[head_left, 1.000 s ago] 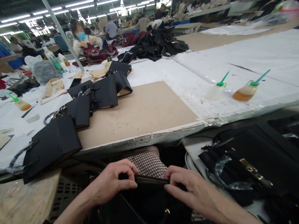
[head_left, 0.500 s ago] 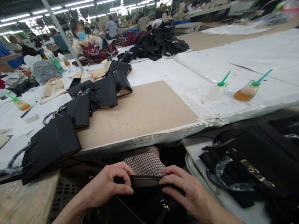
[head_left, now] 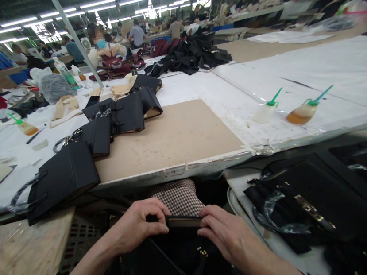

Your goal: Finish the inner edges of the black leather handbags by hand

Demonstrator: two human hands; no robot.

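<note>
A black handbag (head_left: 172,264) rests on my lap with its mouth open towards me and a small gold metal fitting on its dark inside. My left hand (head_left: 140,225) pinches the far rim at its left end, thumb against fingers. Further along the same rim, my right hand (head_left: 227,232) grips the right end between thumb and fingers. Between the hands a tan strip shows along the rim. The lower part of the bag runs out of the frame, and checked cloth (head_left: 177,198) covers my legs behind it.
Several finished-looking black handbags (head_left: 63,177) line the table's left side beside a brown board (head_left: 170,139). Two squeeze bottles with green spouts (head_left: 302,113) stand to the right. More black bags (head_left: 304,198) lie at my right. A person in a mask (head_left: 105,49) works across the table.
Both hands have shifted slightly to the right along the rim, the left one a little more. They stay closed on the handbag, whose mouth has tilted slightly.
</note>
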